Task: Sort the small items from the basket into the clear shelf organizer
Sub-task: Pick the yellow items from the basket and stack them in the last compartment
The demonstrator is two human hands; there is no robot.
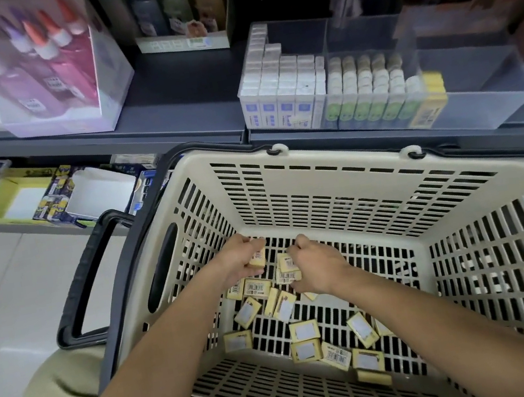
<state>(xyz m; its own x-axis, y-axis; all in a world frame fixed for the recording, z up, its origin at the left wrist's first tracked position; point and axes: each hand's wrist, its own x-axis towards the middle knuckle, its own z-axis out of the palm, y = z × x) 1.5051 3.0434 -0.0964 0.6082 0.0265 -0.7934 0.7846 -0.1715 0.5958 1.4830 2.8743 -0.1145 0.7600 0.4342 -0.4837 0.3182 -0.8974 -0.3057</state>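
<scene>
While both arms reach down into the beige basket (333,157), the left hand (241,261) grips one small yellow box (258,258) near the far wall. Right hand (317,266): fingers curled round a small stack (288,267) of the same boxes (count unclear). Loose boxes (304,330) scatter over the basket floor. Clear organizer (484,96) sits on the shelf beyond, far right; a yellow row (430,101) stands in it.
</scene>
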